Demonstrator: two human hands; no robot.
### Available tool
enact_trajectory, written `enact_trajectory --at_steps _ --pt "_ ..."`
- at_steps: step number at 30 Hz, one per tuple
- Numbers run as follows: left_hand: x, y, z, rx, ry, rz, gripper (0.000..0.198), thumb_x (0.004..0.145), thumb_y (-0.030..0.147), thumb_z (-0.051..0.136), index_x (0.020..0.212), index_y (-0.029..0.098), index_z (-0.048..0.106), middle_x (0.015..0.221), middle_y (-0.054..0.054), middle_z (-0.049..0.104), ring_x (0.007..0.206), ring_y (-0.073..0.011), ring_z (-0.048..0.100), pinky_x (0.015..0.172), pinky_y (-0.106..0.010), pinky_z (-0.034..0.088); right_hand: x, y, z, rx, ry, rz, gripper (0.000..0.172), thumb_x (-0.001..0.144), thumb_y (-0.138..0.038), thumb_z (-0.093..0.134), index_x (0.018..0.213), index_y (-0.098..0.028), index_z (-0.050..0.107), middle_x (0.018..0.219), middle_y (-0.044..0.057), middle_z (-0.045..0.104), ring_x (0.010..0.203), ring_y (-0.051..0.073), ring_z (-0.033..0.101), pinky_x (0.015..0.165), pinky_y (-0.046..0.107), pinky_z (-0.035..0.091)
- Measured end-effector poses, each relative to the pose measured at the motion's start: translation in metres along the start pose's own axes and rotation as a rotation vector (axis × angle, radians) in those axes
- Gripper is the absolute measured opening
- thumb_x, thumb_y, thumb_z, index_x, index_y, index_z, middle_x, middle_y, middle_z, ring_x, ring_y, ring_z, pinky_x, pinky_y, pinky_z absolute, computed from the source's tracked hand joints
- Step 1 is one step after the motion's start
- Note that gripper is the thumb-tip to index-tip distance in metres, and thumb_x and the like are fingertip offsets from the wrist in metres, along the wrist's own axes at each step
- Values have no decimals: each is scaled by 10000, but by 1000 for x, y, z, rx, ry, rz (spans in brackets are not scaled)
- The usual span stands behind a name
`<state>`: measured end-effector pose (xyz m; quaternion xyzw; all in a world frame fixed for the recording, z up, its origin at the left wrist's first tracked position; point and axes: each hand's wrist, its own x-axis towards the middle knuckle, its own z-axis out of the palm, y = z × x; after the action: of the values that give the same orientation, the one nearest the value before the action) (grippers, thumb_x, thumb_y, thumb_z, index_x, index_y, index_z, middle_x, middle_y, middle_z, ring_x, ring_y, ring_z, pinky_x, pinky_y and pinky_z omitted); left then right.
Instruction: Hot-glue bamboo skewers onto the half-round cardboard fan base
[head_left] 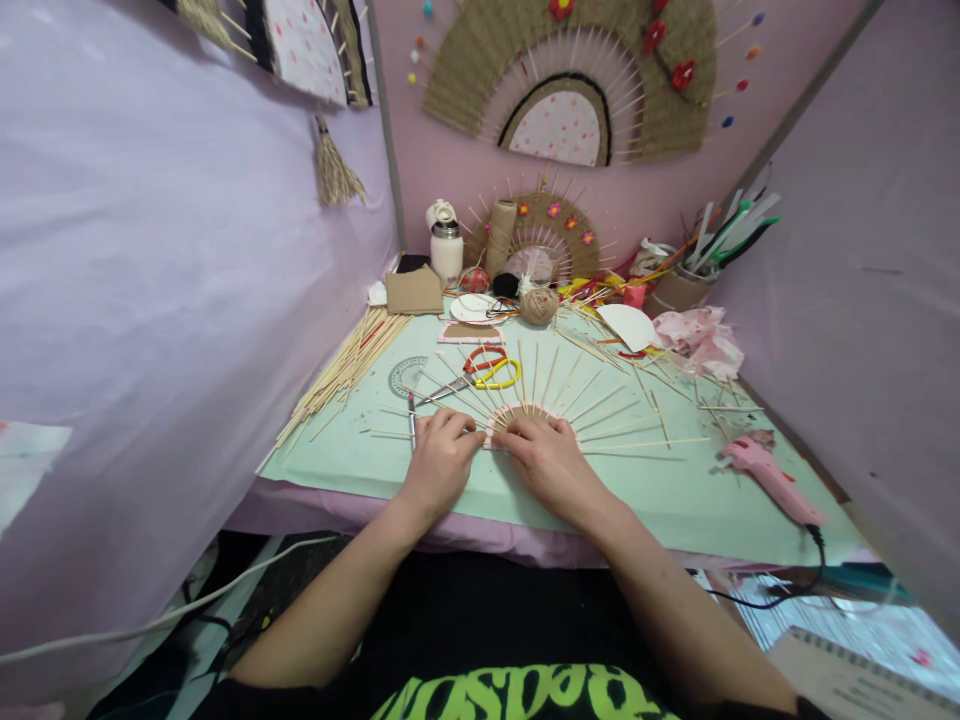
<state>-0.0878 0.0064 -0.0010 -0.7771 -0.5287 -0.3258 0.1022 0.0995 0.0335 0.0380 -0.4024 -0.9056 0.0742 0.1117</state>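
A half-round cardboard piece with a pink-and-white rim (534, 410) lies near the table's front edge. Thin wooden sticks (553, 372) fan out from it to the left, away from me and to the right. My left hand (444, 455) is closed, its thumb and finger pinching at the left end of the cardboard. Resting over the cardboard's middle, my right hand (546, 460) has its fingers bent and pressed onto it and the stick ends. What lies under both sets of fingertips is hidden. Just beyond my left hand are scissors with red and yellow handles (495, 370).
Loose sticks (341, 375) lie in a pile at left, beside a clear protractor (409, 377). A pink glue gun (772, 480) lies at right with its cord over the edge. Twine (538, 306), a white bottle (447, 255) and a decorated fan (577, 225) stand behind.
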Motion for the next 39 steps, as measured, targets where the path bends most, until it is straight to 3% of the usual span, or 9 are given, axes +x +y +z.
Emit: enact_trajectory --at_steps 39 --pt "-1 -3 1 -40 -25 11 229 944 94 532 916 206 731 941 -29 733 918 -179 618 832 -368 347 0 -1 -2 -8 -5 8 239 985 -154 510 1103 -265 685 1040 37 674 1014 182 548 790 348 228"
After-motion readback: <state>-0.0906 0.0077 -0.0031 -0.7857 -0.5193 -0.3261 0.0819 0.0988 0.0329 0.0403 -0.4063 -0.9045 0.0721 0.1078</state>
